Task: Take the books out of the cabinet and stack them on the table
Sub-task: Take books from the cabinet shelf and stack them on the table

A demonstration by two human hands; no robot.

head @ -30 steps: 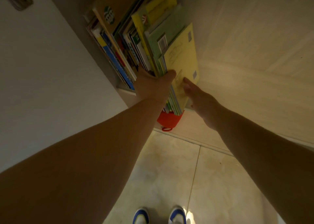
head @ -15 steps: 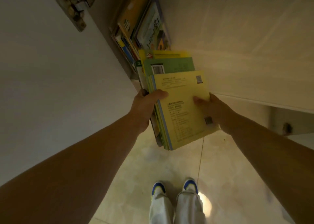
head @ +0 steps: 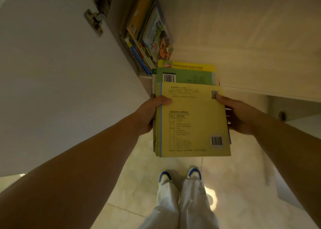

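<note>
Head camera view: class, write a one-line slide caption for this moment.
Both hands, left and right, hold a stack of books clear of the cabinet.

Dim, warm yellow cast over the whole frame. 1 bright glare patch on the glossy floor tiles [head: 211, 196] just right of the shoes [head: 179, 175]. Both forearms are dark, underexposed. Cabinet interior [head: 121, 20] far left is in shadow. Wide-angle stretch at the edges, forearms ballooned. Soft focus throughout; small print on the yellow book cover [head: 192, 117] is unreadable.
</note>
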